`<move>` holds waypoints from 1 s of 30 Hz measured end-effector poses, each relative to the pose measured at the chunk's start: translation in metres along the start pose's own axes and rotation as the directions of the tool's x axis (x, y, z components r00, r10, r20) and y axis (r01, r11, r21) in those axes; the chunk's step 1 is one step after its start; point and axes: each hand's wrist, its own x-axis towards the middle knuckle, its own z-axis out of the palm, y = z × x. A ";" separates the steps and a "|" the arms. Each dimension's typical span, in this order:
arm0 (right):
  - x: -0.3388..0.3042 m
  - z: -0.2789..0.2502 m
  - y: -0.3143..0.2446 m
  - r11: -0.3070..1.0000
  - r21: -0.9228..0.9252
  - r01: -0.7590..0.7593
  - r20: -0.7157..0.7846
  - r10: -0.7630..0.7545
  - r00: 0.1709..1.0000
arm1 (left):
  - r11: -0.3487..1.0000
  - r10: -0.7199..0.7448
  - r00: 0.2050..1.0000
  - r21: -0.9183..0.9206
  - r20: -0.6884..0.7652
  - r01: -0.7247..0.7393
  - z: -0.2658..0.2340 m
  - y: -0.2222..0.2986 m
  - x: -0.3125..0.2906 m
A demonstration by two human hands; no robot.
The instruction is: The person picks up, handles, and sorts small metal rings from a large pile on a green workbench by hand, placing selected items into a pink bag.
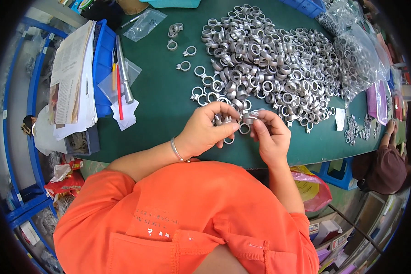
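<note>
My left hand [201, 130], with a metal bangle at its wrist, is closed around several small silver-grey metal rings [221, 120]. Between the thumb and fingers of my right hand [274, 139] is another metal ring [250, 117]. Both hands are close together at the near edge of the green table, their fingertips a short gap apart. Just beyond them spreads a large heap of similar metal rings [269, 64], each with a small lug on its side. A few loose rings [184, 65] lie to the left of the heap.
At the left stand a blue bin [104, 68] and a stack of papers [73, 73], beside pens and a clear plastic bag. Bags of metal parts [360, 57] and a purple bag [377, 102] sit at the right. Another person [383, 169] works at the far right.
</note>
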 end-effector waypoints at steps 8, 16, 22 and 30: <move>-0.009 0.009 -0.006 0.960 0.211 -0.183 0.122 0.160 0.980 | 0.976 0.069 0.990 0.200 0.119 -0.092 0.004 0.004 -0.003; -0.009 0.009 0.002 0.891 -0.327 0.314 0.094 -0.300 0.949 | 0.949 0.154 0.981 0.259 0.116 -0.180 0.004 0.000 -0.002; -0.009 0.006 -0.011 0.960 0.248 -0.130 0.108 0.106 0.988 | 0.696 0.518 0.821 0.441 0.239 -0.567 -0.002 -0.007 0.004; -0.005 0.005 -0.024 0.669 -0.267 0.694 0.371 -0.593 0.715 | 0.772 -0.264 0.925 -0.514 0.275 0.373 -0.005 0.000 -0.001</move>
